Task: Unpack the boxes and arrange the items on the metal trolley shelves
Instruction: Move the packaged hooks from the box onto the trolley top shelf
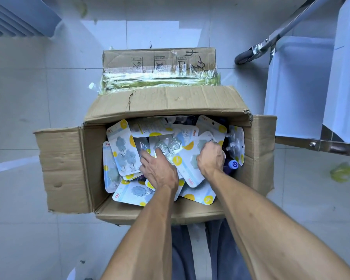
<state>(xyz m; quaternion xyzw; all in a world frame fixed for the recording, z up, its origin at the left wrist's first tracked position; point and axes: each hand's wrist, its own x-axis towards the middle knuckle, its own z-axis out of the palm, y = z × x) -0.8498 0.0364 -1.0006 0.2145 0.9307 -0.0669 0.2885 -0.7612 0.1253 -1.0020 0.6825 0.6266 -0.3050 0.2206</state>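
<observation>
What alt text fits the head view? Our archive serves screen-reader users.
Both hands, left hand and right hand, reach into an open cardboard box of carded hook packs on a tiled floor, a metal trolley at right.

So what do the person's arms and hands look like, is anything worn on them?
Both forearms are bare up to the frame's edge: no sleeves show. The left hand and right hand wear no gloves, and no watch, ring or bracelet is visible. Veins and tendons stand out on both.
</observation>
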